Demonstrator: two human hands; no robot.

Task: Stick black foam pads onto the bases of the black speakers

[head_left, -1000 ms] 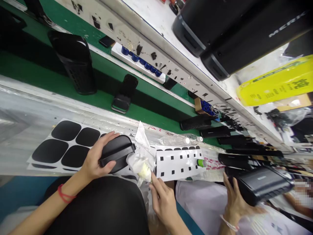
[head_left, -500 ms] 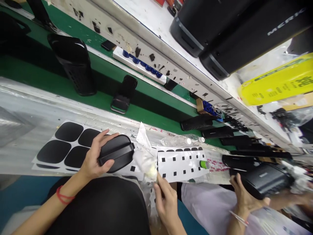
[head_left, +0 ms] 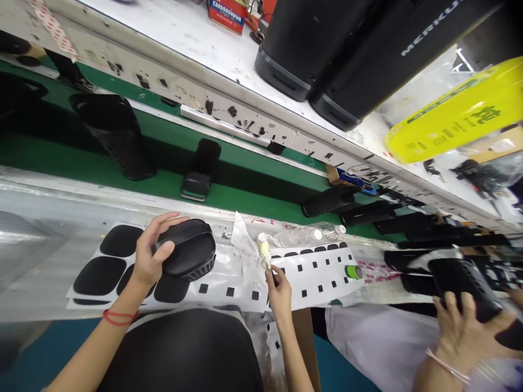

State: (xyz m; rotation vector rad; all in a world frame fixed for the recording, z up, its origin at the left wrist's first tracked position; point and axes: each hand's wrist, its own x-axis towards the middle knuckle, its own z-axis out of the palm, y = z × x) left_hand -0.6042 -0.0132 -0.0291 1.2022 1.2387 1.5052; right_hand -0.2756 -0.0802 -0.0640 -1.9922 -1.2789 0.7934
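My left hand grips a black rounded plastic housing by its left end, thumb across the top. A slotted edge of it faces down and right. My right hand is closed round the thin dark handle of a brush-like tool with a pale yellowish tip. The tip points away from me, close to a small white round piece, and apart from the housing. Beneath my hands lie a sheet of large black rounded pads and a white sheet with small black squares.
Clear plastic bottles and a green roll lie right of my hands. Beyond runs a green conveyor belt carrying black housings, under a white shelf. At right, a co-worker's hand holds another black housing.
The housing has turned in my left hand, bringing its slotted edge into view. My right hand sits farther forward, and the white blur before it is gone. The co-worker's housing has shifted right.
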